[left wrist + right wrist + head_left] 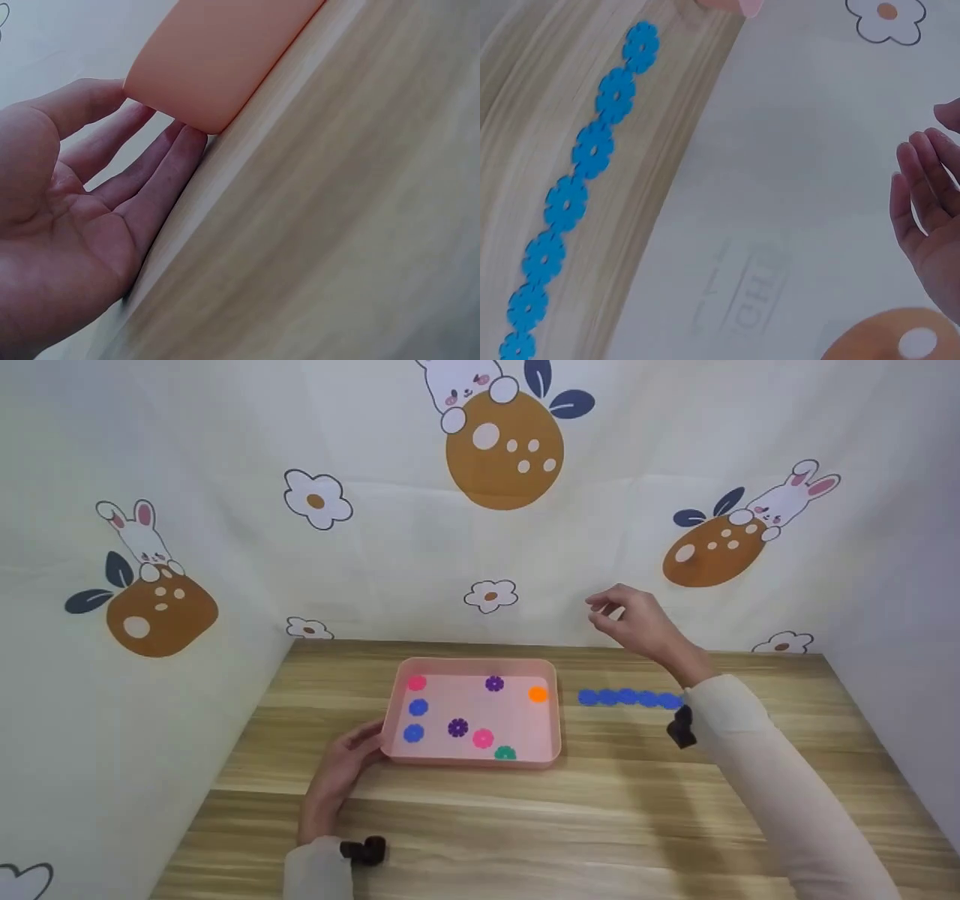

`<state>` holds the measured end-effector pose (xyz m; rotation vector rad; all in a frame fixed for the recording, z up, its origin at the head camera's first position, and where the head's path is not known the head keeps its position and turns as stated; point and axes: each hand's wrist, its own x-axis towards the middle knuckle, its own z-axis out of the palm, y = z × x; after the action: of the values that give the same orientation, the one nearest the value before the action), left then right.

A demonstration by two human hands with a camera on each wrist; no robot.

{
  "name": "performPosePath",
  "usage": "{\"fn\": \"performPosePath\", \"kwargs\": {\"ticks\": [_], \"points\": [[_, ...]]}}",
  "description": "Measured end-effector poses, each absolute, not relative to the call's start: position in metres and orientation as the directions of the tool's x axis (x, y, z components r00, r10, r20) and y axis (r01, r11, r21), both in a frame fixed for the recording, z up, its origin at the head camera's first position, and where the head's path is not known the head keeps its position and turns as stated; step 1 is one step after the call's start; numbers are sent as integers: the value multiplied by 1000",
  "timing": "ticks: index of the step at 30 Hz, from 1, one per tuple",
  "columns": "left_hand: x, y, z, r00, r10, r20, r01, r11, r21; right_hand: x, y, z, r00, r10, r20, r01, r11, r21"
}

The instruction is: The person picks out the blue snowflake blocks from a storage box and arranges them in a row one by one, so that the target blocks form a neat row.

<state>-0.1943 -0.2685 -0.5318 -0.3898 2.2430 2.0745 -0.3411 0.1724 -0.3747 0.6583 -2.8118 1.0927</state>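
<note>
My left hand (pixel 341 769) is at the left side of a pink tray (pixel 480 664). In the left wrist view its fingers (pixel 169 165) reach out fairly straight, tips against the tray's outer wall (pixel 217 67). Inside lie flower-shaped plastic discs: blue ones (pixel 418 707), purple ones (pixel 458 727), pink ones (pixel 483 739), an orange one (pixel 538 694) and a green one (pixel 505 753). My right hand (pixel 637 622) is raised above the table's back edge, fingers loosely bent, holding nothing. Below it, right of the tray, a chain of joined blue discs (pixel 628 697) lies on the wood, partly hidden by the right wrist.
The wood-grain table (pixel 510 825) ends at a cloth backdrop (pixel 405 555) printed with rabbits, oranges and flowers. Similar pale cloth walls stand on the left and right. Each wrist carries a small black camera (pixel 367 851).
</note>
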Motion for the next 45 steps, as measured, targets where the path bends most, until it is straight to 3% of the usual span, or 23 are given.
{"fn": "performPosePath", "kwargs": {"ticks": [9, 17, 27, 45], "points": [[-192, -265, -534, -961, -152, -230, -244, 81, 966, -337, 99, -365, -907, -382, 179, -402, 653, -642], [-192, -266, -531, -957, -152, -248, -262, 77, 962, -319, 37, -393, -916, -373, 148, -339, 525, -781], [-193, -267, -534, -963, -152, -221, -231, 51, 972, -309, -24, -419, -915, -386, 117, -300, 459, -836], [-192, -268, -536, -965, -148, -217, -230, 79, 970, -292, -77, -494, -930, -363, -60, -99, 404, -909]]}}
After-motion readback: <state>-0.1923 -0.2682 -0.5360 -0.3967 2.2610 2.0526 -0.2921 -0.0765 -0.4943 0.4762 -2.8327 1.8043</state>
